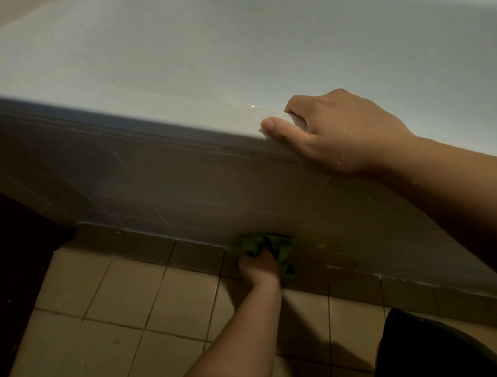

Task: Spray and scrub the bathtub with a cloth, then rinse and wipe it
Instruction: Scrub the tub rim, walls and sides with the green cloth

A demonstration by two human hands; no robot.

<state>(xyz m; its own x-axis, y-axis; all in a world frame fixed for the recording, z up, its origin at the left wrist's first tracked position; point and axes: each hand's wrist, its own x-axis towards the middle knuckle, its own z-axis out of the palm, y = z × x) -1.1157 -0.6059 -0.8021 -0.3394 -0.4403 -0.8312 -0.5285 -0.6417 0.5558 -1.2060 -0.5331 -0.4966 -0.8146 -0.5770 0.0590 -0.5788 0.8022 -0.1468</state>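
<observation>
Tiled bathtub (179, 63) front, green cloth (268, 244) in left hand (259, 266), low.

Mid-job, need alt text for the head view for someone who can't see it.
A left hand grips a green cloth against the foot of the bathtub's tiled side panel, beside the floor tiles. The right hand holds the white tub rim, thumb on top and the other fingers hidden over the inner edge.

The single head view looks steeply down, close over the bathtub (179, 63) rim and tiled floor (110, 302).
</observation>
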